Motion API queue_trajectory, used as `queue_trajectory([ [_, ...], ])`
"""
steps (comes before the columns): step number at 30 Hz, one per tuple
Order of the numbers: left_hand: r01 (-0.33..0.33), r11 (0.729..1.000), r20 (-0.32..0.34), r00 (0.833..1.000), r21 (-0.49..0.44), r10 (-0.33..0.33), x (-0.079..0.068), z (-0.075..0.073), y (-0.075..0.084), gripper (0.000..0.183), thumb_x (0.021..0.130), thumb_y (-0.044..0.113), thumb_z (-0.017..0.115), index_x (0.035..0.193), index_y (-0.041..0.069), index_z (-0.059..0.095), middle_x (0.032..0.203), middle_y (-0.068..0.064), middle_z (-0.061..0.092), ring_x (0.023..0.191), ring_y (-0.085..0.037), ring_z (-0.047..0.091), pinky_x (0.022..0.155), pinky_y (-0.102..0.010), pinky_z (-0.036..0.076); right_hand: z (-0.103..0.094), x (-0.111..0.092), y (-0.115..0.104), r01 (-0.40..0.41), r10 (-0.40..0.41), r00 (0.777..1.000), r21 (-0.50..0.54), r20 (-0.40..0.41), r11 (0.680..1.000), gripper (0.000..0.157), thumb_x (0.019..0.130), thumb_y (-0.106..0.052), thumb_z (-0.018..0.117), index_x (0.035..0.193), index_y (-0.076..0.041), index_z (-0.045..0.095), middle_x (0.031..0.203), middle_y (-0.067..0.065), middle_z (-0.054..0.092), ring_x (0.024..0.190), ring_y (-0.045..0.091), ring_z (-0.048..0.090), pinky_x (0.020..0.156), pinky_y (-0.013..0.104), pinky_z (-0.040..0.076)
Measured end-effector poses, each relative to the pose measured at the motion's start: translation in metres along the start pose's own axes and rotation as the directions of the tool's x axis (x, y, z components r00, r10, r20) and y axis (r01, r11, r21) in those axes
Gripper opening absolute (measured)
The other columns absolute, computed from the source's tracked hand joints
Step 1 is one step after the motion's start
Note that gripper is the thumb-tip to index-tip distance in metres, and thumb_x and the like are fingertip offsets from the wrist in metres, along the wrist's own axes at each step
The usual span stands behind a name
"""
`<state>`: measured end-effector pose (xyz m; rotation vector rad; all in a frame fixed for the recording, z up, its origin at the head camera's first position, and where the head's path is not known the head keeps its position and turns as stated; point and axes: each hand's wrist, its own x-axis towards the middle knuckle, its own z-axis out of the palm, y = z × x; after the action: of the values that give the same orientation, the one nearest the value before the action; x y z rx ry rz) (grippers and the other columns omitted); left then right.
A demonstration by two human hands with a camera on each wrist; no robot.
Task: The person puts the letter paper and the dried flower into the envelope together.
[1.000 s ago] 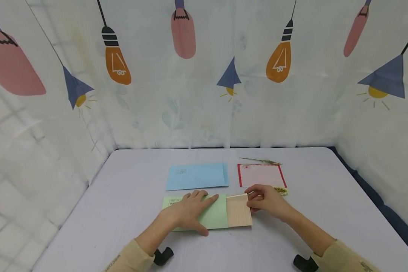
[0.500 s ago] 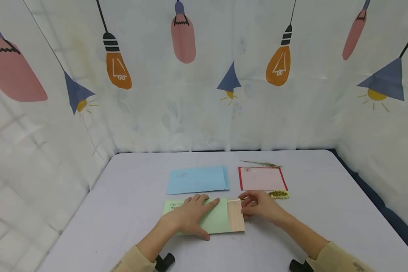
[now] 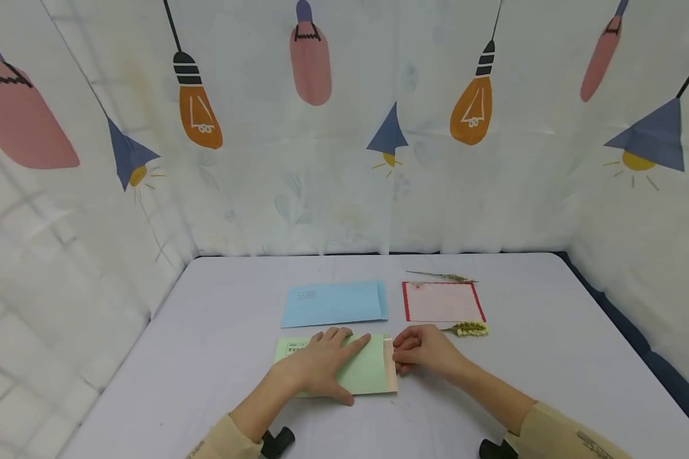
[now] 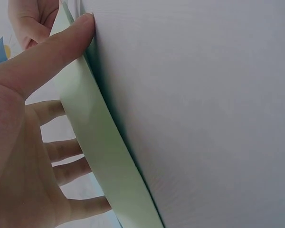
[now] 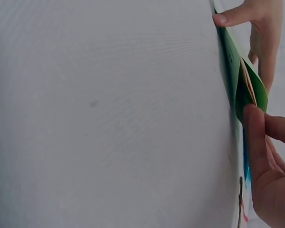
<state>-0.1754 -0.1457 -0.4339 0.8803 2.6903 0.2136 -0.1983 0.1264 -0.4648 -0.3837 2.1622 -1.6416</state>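
A light green envelope (image 3: 370, 373) lies on the table in front of me. Across it rests my left hand (image 3: 316, 366), fingers spread and straight; the left wrist view shows the thumb along the envelope's (image 4: 92, 128) near edge. A strip of folded cream letter paper (image 3: 390, 376) sticks out of the envelope's right end. My right hand (image 3: 427, 350) pinches this outer edge between thumb and fingers. Seen from the right wrist, the envelope's mouth gapes around the paper (image 5: 247, 80). The rest of the paper is hidden inside.
Behind the green envelope lies a blue envelope (image 3: 333, 305). To its right is a pink card with a red border (image 3: 442, 303). One dried sprig (image 3: 444, 276) lies above the card, and a yellow-green flower sprig (image 3: 469, 329) below it.
My right hand has moved left, sliding the folded letter paper deeper into the green envelope, so only a narrow strip shows. The left hand has stayed on the envelope.
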Motion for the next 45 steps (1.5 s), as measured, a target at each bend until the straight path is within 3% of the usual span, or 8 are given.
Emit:
queue_trajectory([
  [10, -0.008, 1.0, -0.008, 1.0, 0.022, 0.008, -0.001, 0.0, 0.0, 0.107, 0.078, 0.063, 0.082, 0.165, 0.031, 0.026, 0.155, -0.006, 0.036, 0.141, -0.025, 0.035, 0.114, -0.053, 0.033, 0.016, 0.002, -0.006, -0.027, 0.028, 0.999, -0.023, 0.038, 0.999, 0.03, 0.09, -0.009, 0.077, 0.113, 0.003, 0.063, 0.084, 0.009, 0.075, 0.069, 0.025, 0.073, 0.071, 0.032, 0.06],
  [24, -0.009, 1.0, -0.013, 1.0, 0.029, 0.009, 0.0, -0.003, -0.001, 0.107, 0.079, 0.062, 0.082, 0.165, 0.031, 0.026, 0.155, -0.006, 0.036, 0.141, -0.026, 0.035, 0.114, -0.053, 0.033, 0.022, 0.003, -0.008, 0.023, -0.024, 0.996, 0.012, 0.082, 1.0, 0.025, 0.092, -0.001, 0.073, 0.113, 0.008, 0.061, 0.087, 0.012, 0.075, 0.069, 0.024, 0.073, 0.07, 0.036, 0.062],
  [30, -0.002, 1.0, -0.004, 1.0, 0.01, 0.002, -0.001, -0.001, 0.0, 0.107, 0.079, 0.063, 0.082, 0.165, 0.031, 0.026, 0.157, -0.007, 0.035, 0.142, -0.027, 0.034, 0.115, -0.054, 0.032, 0.01, -0.003, -0.011, 0.042, -0.032, 0.995, -0.108, 0.095, 0.993, 0.025, 0.092, -0.007, 0.075, 0.112, 0.004, 0.066, 0.088, 0.007, 0.075, 0.072, 0.023, 0.073, 0.072, 0.031, 0.059],
  [37, -0.003, 1.0, -0.013, 1.0, 0.002, 0.003, -0.002, 0.001, 0.002, 0.106, 0.08, 0.06, 0.082, 0.165, 0.031, 0.027, 0.157, -0.007, 0.035, 0.143, -0.026, 0.034, 0.116, -0.053, 0.03, -0.023, -0.013, -0.014, 0.128, -0.123, 0.992, -0.328, 0.037, 0.936, 0.018, 0.093, -0.013, 0.075, 0.107, -0.003, 0.07, 0.087, 0.001, 0.068, 0.071, 0.021, 0.064, 0.059, 0.032, 0.056],
  [45, -0.012, 1.0, -0.01, 1.0, 0.019, 0.012, -0.003, -0.001, 0.002, 0.105, 0.081, 0.057, 0.082, 0.165, 0.029, 0.027, 0.157, -0.007, 0.035, 0.143, -0.026, 0.034, 0.117, -0.053, 0.03, -0.057, -0.029, -0.014, 0.172, -0.24, 0.969, -0.54, -0.057, 0.824, 0.016, 0.092, -0.014, 0.077, 0.106, -0.008, 0.072, 0.091, -0.007, 0.064, 0.082, 0.013, 0.057, 0.066, 0.027, 0.05],
])
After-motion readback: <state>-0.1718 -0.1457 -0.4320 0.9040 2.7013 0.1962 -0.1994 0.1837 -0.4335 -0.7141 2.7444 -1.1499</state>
